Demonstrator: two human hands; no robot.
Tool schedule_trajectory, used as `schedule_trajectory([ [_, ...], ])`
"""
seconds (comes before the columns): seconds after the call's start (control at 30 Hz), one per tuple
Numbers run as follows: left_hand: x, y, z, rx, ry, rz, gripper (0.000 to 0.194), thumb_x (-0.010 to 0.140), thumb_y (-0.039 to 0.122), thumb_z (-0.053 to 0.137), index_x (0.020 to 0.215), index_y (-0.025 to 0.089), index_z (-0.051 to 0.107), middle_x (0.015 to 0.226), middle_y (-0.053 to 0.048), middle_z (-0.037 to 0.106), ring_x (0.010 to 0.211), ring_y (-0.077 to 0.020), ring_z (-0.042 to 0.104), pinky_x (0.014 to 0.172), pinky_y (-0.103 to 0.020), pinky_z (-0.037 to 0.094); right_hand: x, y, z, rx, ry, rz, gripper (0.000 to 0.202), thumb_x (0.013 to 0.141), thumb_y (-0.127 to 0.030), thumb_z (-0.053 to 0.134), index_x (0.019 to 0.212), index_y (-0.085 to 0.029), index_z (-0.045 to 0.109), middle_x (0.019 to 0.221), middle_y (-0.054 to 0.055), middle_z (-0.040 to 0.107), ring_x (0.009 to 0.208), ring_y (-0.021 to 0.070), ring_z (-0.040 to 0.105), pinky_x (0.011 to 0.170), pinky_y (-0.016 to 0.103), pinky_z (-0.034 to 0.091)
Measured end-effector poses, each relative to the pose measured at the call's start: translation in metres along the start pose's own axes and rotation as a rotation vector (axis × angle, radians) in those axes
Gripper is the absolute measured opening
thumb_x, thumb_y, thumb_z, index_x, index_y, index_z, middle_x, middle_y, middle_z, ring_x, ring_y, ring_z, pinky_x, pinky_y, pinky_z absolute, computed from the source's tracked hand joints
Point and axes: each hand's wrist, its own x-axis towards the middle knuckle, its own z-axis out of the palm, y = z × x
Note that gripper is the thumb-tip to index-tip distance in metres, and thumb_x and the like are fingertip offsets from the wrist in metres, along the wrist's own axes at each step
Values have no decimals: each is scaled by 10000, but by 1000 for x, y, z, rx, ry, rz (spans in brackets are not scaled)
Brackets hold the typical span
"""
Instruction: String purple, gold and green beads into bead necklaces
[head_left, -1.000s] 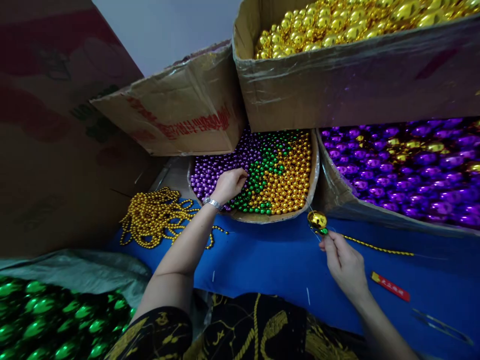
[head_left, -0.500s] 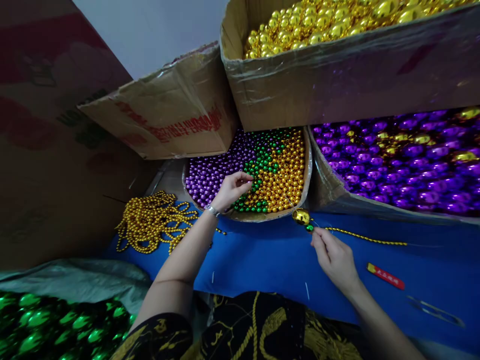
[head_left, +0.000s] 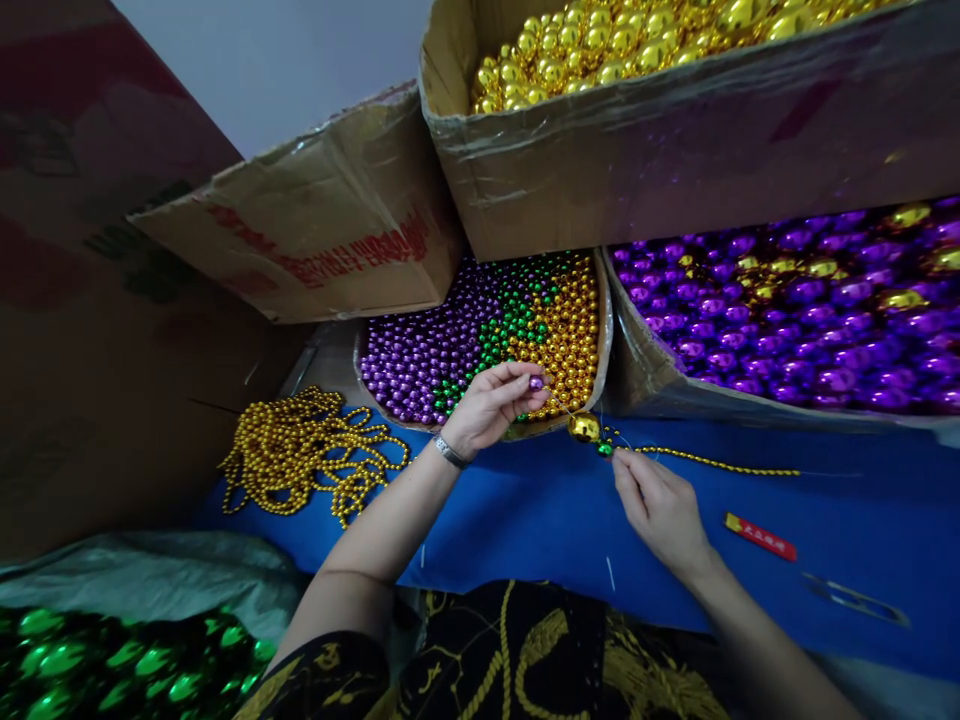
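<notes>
My left hand (head_left: 499, 405), with a watch at the wrist, pinches a purple bead (head_left: 536, 383) over the front of a box of small purple, green and gold beads (head_left: 420, 365). To its right, my right hand (head_left: 656, 505) is closed on a thin string. A large gold bead (head_left: 584, 427) and a smaller green bead (head_left: 604, 450) sit on the string just beyond its fingertips. The string's free end reaches up towards the purple bead; whether they touch is unclear. A strand of small gold beads (head_left: 720, 463) trails right from my right hand over the blue cloth.
A heap of gold bead strands (head_left: 300, 455) lies left on the blue cloth (head_left: 525, 530). Boxes of large gold balls (head_left: 600, 45) and purple balls (head_left: 825, 300) stand behind and right. A red-labelled strip (head_left: 760, 537) and metal snips (head_left: 855, 600) lie right. Green balls (head_left: 135, 655) fill the lower left.
My left hand has moved right and towards me from over the green beads, and a purple bead now shows between its fingertips. My right hand still holds the string. The whole view has shifted slightly.
</notes>
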Motion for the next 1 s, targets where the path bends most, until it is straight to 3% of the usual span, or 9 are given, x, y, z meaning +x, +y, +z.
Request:
schedule_trajectory([
  [0.33,-2,-2,1,-29,-36,4,307,753,277,768,1013,141,675,1003,-88,717,733,-70,636,647,-178,501,1,2,1,-42,4,-57,213,978,-222,439,987,-183,648,862,43,725,745,150,688,705,258,535],
  [0.47,-3,0,1,80,-33,44,323,741,300,780,984,138,644,991,-90,721,736,-90,644,665,-210,512,-1,6,0,-96,-18,-80,237,982,-222,429,1000,-182,661,891,52,724,787,152,685,747,261,536],
  [0.6,-9,-3,3,271,-47,112,278,729,248,794,929,131,640,944,-69,721,819,-108,667,756,-227,531,-6,11,4,-241,-40,-110,250,971,-229,447,1039,-178,681,794,54,704,715,164,656,751,295,525],
  [0.73,-18,-18,8,306,-103,59,297,735,258,789,957,137,633,942,-73,727,797,-115,675,715,-228,541,-9,11,14,-114,-67,-20,265,998,-276,406,1018,-183,653,892,70,714,792,170,673,766,293,532],
  [0.83,-26,-33,11,345,-75,69,248,818,338,707,954,137,659,1013,-101,721,751,-116,669,638,-228,537,-15,15,22,3,-127,95,282,1011,-332,378,1030,-189,620,850,61,709,767,171,682,728,286,542],
  [0.93,-37,-51,13,572,6,238,220,850,354,664,933,155,711,1080,-109,694,805,-137,665,659,-258,546,-27,27,29,32,-209,122,291,1013,-328,354,1055,-186,604,862,60,711,795,176,693,734,290,552],
  [1.0,-45,-63,12,737,22,364,181,848,331,669,912,174,734,1018,-94,700,847,-153,663,713,-281,547,-35,36,31,-6,-248,89,300,1009,-302,342,1075,-178,607,946,74,713,863,186,696,757,305,559],
])
